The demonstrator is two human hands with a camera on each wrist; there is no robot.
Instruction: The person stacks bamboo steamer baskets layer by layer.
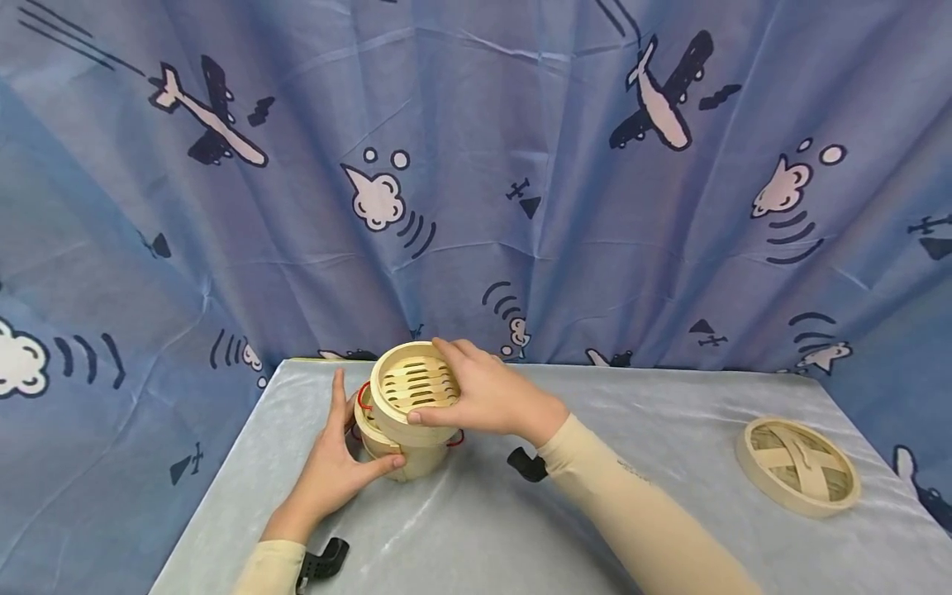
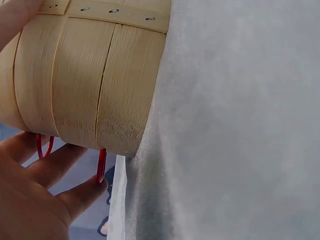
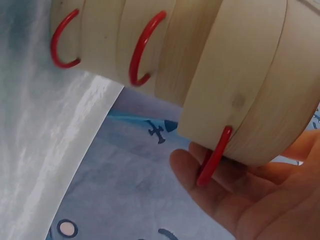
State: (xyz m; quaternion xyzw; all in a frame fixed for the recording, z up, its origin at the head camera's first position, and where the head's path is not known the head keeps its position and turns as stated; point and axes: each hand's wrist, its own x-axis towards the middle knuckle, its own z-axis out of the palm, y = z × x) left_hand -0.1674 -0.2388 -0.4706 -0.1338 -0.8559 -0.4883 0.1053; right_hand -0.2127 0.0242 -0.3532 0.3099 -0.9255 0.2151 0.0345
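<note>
My right hand grips the rim of a bamboo steamer basket, whose slatted floor faces the head camera. That basket sits tilted and offset over a stack of bamboo steamer baskets standing on the table. Around the stack's left side my left hand spreads, thumb on the front and fingers behind. In the left wrist view, its fingers lie by the red handles. The right wrist view shows the gripped basket angled away from the stacked ones, with a red handle beside my fingers.
A round bamboo lid with crossed strips and a handle lies at the right of the table, which has a grey cloth. Behind the table's back edge hangs a blue curtain with airplane prints.
</note>
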